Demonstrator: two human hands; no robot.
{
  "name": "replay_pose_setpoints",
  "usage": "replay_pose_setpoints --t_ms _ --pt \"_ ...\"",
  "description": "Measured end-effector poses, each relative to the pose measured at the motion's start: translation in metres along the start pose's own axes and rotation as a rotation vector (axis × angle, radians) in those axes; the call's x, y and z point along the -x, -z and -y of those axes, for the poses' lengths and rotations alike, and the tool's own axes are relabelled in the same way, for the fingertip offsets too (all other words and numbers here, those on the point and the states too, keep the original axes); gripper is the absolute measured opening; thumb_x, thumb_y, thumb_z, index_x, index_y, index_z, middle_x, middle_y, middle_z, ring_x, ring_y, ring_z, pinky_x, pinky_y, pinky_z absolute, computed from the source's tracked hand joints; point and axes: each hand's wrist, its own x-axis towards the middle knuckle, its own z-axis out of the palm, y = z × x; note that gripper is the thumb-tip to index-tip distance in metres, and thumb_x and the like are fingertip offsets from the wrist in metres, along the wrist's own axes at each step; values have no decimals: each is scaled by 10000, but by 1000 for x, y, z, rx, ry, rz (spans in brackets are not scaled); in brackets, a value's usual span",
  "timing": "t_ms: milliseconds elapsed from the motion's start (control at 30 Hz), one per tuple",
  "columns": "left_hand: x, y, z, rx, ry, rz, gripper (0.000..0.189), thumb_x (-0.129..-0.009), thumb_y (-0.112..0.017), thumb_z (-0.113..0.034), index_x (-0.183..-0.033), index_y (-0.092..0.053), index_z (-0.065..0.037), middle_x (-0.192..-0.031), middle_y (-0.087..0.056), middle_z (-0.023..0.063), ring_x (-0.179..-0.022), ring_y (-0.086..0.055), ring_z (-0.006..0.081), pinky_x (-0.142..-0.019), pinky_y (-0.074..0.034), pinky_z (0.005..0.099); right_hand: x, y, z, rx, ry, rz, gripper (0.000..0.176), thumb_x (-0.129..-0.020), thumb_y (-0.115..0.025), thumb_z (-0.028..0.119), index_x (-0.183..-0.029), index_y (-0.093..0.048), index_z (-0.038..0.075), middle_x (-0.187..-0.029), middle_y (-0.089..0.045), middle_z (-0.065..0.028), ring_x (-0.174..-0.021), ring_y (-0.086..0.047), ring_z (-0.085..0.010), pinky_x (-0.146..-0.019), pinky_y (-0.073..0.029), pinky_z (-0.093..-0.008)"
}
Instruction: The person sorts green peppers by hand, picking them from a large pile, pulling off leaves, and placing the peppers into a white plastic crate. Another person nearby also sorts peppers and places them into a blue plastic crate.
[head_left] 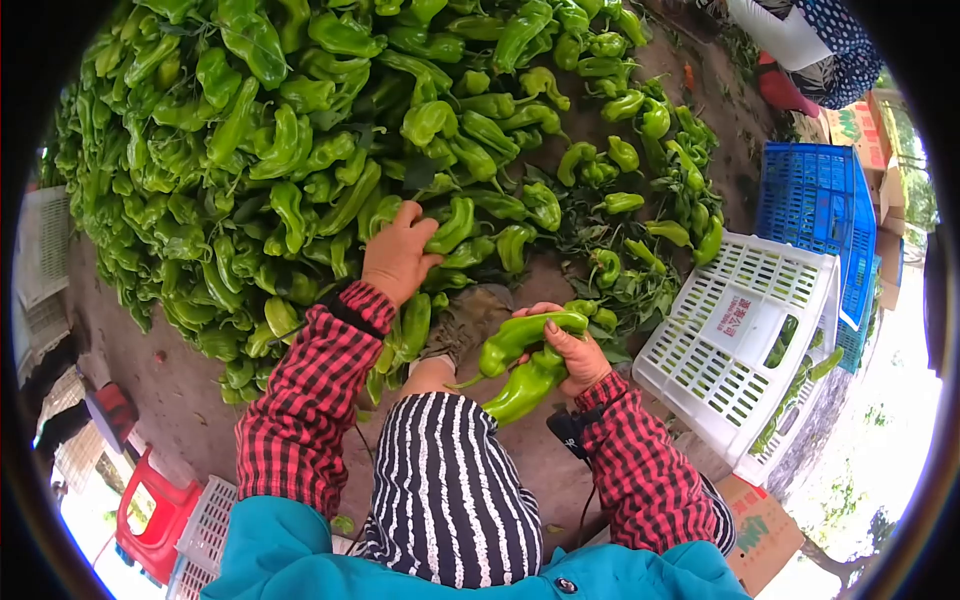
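Down on the ground (180,390) lay a big pile of peppers (290,150). The left hand (398,262) lay on it, and I could not tell if its fingers gripped one. The right hand (580,358) held two peppers (522,362) tight, near a white crate (700,372).

Soft, even daylight from overhead — shadows faint and diffuse, deepest in the gaps between the green peppers (300,150). Mild sheen on their waxy skins. Blown out to near white along the lower left and lower right rim, past the white crate (700,370). Strong fisheye bend — crate edges bowed, whole scene packed into a circle ringed by black vignette. Sharp and saturated through the centre, softer and slightly smeared toward the edge.
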Motion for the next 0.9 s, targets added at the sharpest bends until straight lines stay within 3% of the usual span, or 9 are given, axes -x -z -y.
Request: replay_pose_setpoints --t_ms 133,200,333,400,633,700,733,800,900 --pt "36 0 -26 346 -159 -19 401 -619 -685 -57 -983 -517 -55 -1027 -444 119 -846 -543 326 -711 -457 381 -10 -12 11 26 102 114 405 -794 -642 256 -1113 -482 62 -1274 -393 -83 -1022 -521 -217 -809 -466 -371" --pt "47 -11 -33 496 -296 201 434 -596 -643 10 -1005 -519 -65 -1033 -444 123 -884 -533 322 -741 -454 358 -12 -12 19 -23 -30 214 405 -792 -644 259 -1110 -487 64 -1244 -411 -66 -1024 -519 -209 -813 -467 -368" --pt "44 -26 -36 735 -403 153 520 -585 -586 70 -1080 -530 -82 -1091 -438 117 -960 -501 269 -777 -439 300 4 -39 42 227 49 26 358 -775 -666 235 -1056 -528 62 -963 -579 -30 -900 -543 -137 -808 -440 -291" --pt "43 -21 -48 1057 -172 202 709 -579 -675 24 -1231 -443 -130 -1255 -342 67 -965 -471 177 -788 -433 292 30 -43 62 385 171 -29 334 -773 -668 202 -1050 -541 65 -951 -583 -16 -878 -535 -112 -796 -426 -263" --pt "35 -23 -47 856 14 66 728 -610 -654 32 -1262 -364 -109 -1283 -326 41 -913 -475 176 -750 -449 299 205 14 232 231 712 -560 348 -816 -609 239 -1107 -509 75 -1000 -587 -64 -856 -569 -167 -705 -488 -318" --pt "32 -26 -48 824 24 77 633 -625 -644 15 -1208 -418 -83 -1249 -359 46 -899 -476 166 -727 -452 288 272 61 319 285 767 -635 334 -848 -555 311 -1084 -541 75 -966 -612 -63 -852 -578 -187 -847 -465 -336" --pt "31 -26 -50 824 25 81 633 -625 -644 15 -1208 -418 -83 -1249 -359 46 -899 -476 166 -727 -452 288 299 80 358 270 825 -700 423 -824 -590 332 -1146 -491 76 -1082 -559 -101 -974 -538 -260 -916 -421 -425" --pt "27 -27 -53 723 91 95 554 -613 -653 -18 -1134 -468 -47 -1163 -441 95 -893 -504 210 -761 -440 306 324 80 389 56 946 -1222 566 -782 -646 330 -1231 -398 91 -1249 -416 -156 -1133 -416 -332 -927 -380 -513" --pt "26 -59 -22 491 -6 69 496 -639 -636 -64 -1102 -472 11 -1107 -478 160 -948 -511 304 -811 -427 349 361 142 426 80 797 -1151 732 -747 -690 290 -1314 -272 94 -1308 -267 -198 -1216 -307 -351 -959 -337 -525"
